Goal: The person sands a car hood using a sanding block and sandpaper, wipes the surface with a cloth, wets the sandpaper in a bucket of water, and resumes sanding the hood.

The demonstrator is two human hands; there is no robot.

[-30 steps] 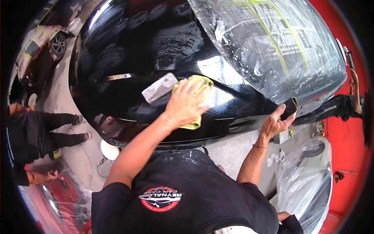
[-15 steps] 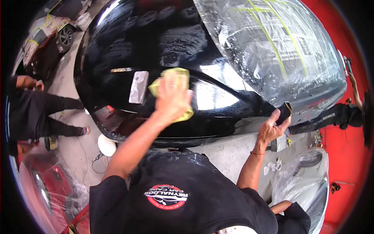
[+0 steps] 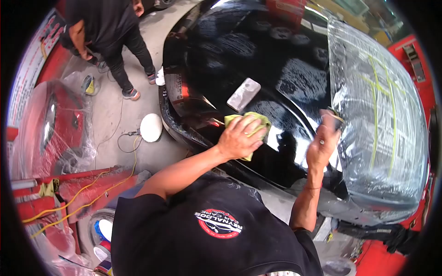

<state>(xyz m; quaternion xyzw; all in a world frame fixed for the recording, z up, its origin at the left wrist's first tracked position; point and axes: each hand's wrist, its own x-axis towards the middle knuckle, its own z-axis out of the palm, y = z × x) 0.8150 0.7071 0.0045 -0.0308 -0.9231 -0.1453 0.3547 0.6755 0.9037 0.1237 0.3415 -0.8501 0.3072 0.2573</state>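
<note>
My left hand (image 3: 239, 138) presses a yellow-green cloth (image 3: 261, 120) against the glossy black car hood (image 3: 258, 41), its fingers curled over the fabric. Just beyond the cloth lies a flat, pale grey rectangular block (image 3: 244, 94). My right hand (image 3: 323, 145) is raised over the windshield side of the hood, smeared by motion. In it is a small dark pad (image 3: 335, 115) with a light edge, its exact kind unclear. Whitish hazy patches (image 3: 301, 80) mark the hood's paint.
Plastic sheeting (image 3: 354, 138) with yellow tape covers the windshield. A person in dark clothes (image 3: 113, 37) stands at the left. On the floor sits a round white pad on a corded tool (image 3: 151, 128). Yellow cords (image 3: 87, 202) run across red parts at lower left.
My view has turned, bringing more of the left floor into sight. The cloth under my left hand has shifted towards the hood's near edge. My right hand, still holding the dark pad, has come nearer the cloth.
</note>
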